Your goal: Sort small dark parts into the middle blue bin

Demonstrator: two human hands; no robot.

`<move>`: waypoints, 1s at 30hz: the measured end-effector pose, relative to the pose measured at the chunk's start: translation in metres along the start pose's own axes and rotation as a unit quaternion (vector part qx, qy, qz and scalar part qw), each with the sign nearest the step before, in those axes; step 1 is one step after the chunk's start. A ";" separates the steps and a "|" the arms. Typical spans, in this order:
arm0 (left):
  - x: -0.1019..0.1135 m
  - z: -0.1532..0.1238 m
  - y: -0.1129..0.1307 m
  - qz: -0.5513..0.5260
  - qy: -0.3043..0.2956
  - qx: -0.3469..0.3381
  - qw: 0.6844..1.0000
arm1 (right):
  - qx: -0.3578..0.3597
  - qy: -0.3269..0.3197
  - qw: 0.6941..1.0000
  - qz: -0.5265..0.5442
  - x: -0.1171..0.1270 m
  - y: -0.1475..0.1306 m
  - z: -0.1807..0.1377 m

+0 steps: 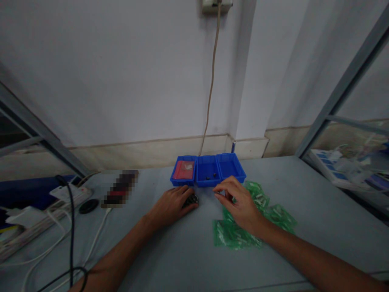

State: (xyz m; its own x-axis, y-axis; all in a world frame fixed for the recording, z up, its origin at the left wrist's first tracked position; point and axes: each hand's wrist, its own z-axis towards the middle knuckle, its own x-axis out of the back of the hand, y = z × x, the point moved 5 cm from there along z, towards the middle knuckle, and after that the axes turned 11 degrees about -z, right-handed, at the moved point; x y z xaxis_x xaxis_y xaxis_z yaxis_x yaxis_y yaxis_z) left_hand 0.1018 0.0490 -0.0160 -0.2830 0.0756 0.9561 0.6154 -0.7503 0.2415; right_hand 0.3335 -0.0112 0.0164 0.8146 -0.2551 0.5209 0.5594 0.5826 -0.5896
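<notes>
My left hand (174, 204) rests on the table, its fingers and thumb curled around a small heap of dark, shiny metal parts (192, 199). Thumb and forefinger of my right hand (235, 198) are pinched together in front of the bins; something tiny and dark seems to be at their tips, too small to name. Just behind the hands stand three joined blue bins. A red plastic bag (184, 169) lies in the left bin (174, 182). Two small dark parts sit in the middle bin (203, 166). Nothing shows in the right bin (228, 165).
Green-tinted clear plastic bags (235, 235) are spread beneath and around my right forearm. At left, a phone-like blurred object (120, 188), a black round disc (88, 206), a power strip (73, 198) and loose cables lie on the table. Metal frame posts (316, 134) flank both sides.
</notes>
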 end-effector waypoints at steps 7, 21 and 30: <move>0.002 0.000 0.000 -0.016 0.016 -0.006 1.000 | -0.008 0.006 1.000 -0.017 -0.001 0.005 0.001; -0.001 -0.001 -0.002 -0.019 0.020 -0.007 1.000 | -0.171 -0.038 0.971 0.164 -0.009 0.022 0.006; -0.001 -0.001 -0.002 -0.009 0.013 -0.015 1.000 | -0.295 -0.099 0.882 0.353 -0.023 0.030 -0.001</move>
State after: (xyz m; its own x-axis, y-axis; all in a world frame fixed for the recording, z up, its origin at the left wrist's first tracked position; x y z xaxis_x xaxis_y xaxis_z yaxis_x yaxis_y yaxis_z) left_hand 0.1000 0.0502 -0.0179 -0.3132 0.0733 0.9469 0.5870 -0.7688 0.2537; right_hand 0.3316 0.0116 -0.0137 0.9819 0.1847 -0.0425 -0.0477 0.0235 -0.9986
